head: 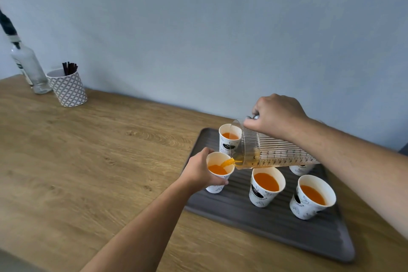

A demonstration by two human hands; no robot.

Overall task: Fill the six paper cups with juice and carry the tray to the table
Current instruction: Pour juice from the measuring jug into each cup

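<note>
Right hand (274, 117) gripped the jug (276, 150) by its top edge, tipped hard toward the left. Juice (229, 162) ran from the spout into a cup (218, 172). Left hand (202, 169) was wrapped round that cup at the tray's (276, 227) near-left edge. Three other cups (266, 185) on the tray showed juice; a fifth, behind the jug, was mostly hidden, possibly filled. Tray sat on the counter (88, 161).

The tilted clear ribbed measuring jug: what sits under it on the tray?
Under the clear ribbed measuring jug, one white printed paper cup shows only its lower wall on the grey ridged tray. The jug covers its rim and contents; a sixth cup is not visible.
</note>
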